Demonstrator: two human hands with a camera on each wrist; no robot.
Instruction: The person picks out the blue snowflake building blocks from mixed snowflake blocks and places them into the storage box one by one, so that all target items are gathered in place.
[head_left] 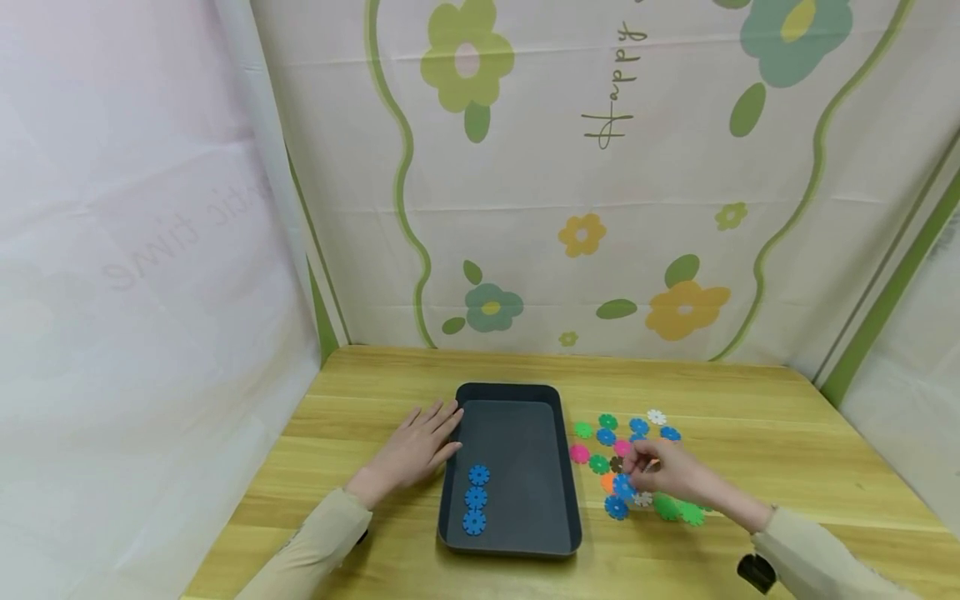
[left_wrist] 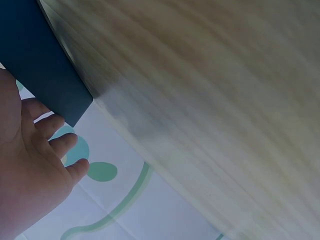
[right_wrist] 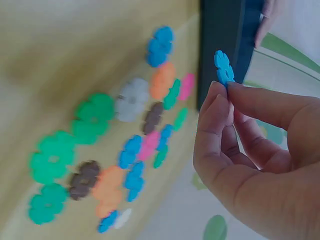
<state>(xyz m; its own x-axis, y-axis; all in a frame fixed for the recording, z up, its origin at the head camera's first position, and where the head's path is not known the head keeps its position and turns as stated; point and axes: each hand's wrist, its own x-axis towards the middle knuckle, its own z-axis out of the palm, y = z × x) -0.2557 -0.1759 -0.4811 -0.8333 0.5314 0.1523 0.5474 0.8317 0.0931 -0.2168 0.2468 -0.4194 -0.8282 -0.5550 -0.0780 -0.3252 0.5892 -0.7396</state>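
Note:
Between thumb and fingertips, my right hand [head_left: 667, 468] pinches a blue notched plastic disc [right_wrist: 223, 66], raised above the scattered pieces. My left hand [head_left: 420, 443] lies with fingers extended at the left rim of a dark grey tray [head_left: 572, 508]. In the left wrist view, its fingers [left_wrist: 64, 144] are beside the tray's wall. A column of three blue discs [head_left: 476, 498] lies inside the tray, along its left side near the front.
Loose flower-shaped discs lie right of the tray: green [right_wrist: 52, 157], orange [right_wrist: 162, 81], white [right_wrist: 132, 99], brown [right_wrist: 152, 118], pink [head_left: 580, 453] and blue [head_left: 617, 507]. The wooden table [head_left: 375, 383] meets a flower-printed curtain [head_left: 525, 183] at its back edge.

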